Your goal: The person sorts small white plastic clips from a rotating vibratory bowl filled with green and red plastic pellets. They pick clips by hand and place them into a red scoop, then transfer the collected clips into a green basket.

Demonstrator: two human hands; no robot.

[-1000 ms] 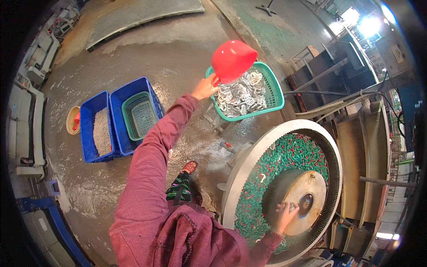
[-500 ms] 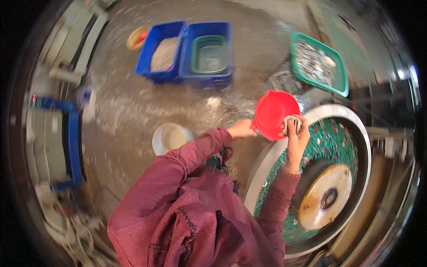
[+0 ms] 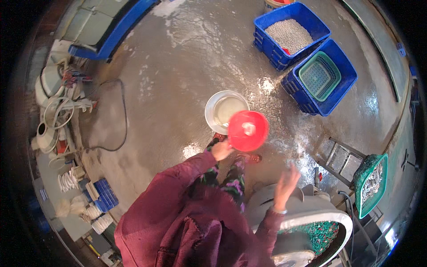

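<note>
Gripping red scoop point(image 3: 247, 130) in left hand point(image 3: 221, 150) above steel basin point(image 3: 225, 109), contents unseen; right hand point(image 3: 287, 180) open, empty.

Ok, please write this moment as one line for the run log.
left hand: holds red scoop over metal basin | right hand: empty, raised | floor: wet

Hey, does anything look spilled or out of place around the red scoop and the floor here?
The concrete floor is wet, with pale foamy patches near the blue crates. The left hand holds the red scoop over a round metal bucket of liquid. The right hand is empty and blurred. Nothing looks damaged.
</note>
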